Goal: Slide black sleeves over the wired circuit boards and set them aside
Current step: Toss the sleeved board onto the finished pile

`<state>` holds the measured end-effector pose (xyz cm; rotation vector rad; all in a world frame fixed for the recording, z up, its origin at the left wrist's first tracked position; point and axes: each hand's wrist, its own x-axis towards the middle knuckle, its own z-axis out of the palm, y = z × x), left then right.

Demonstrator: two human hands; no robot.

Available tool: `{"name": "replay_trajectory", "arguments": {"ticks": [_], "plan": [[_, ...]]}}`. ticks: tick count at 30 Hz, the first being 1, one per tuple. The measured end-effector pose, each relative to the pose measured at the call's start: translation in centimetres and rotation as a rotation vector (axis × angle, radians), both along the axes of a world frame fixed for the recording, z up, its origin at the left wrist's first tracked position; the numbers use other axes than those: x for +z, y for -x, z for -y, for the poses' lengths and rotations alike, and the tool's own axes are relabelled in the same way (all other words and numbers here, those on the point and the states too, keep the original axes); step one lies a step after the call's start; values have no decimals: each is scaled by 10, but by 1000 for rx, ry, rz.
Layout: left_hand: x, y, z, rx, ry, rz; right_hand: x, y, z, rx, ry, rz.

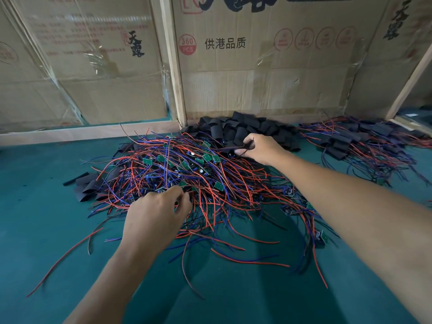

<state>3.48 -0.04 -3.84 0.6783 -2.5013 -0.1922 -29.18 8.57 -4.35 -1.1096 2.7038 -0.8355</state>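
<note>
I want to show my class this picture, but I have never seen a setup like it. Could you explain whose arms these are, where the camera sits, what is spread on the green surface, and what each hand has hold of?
There is no machine here: these are a person's two bare arms, filmed by one wide-angle camera worn on the head, looking forward and down.

On the green table top lies a big tangle of red and blue wires with small green circuit boards. Behind it, against the cardboard box wall, sits a heap of loose flat black sleeves. At far right is a pile of boards already covered in black sleeves, set aside.

The right hand reaches to the heap, and its grip pinches one black sleeve. The left hand rests on the tangle with fingers curled into the wires; which wire or board it holds is hidden.
</note>
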Motion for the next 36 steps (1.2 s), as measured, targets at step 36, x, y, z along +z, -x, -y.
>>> {"name": "replay_trajectory", "arguments": {"ticks": [36], "plan": [[-3, -2, -15, -86, -35, 114, 34, -152, -92, -41, 456, -171]]}}
